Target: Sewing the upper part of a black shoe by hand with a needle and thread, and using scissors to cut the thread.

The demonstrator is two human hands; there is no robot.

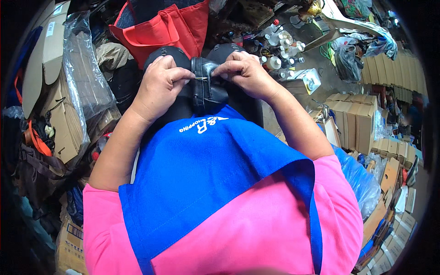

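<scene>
A black, glossy leather piece (214,94) with a stitched seam and a strap-like band rests on my lap between my knees; whether it is a shoe or a small bag, I cannot tell. My left hand (160,82) is closed at its left side, thumb and forefinger pinching a thin, shiny, needle-like metal piece (200,78) that lies across the band. On the other side, my right hand (250,75) is closed in a pinch close to the leather's upper right edge. What sits between those fingertips is too small to make out. A blue apron (197,156) covers my lap.
Beyond my knees stands a red bag (160,30). Several bottles (280,48) cluster on the floor at the far right. Stacked cardboard boxes (353,119) line the right side. Flattened cardboard (59,123) and a plastic-wrapped bundle (87,68) lean at the left.
</scene>
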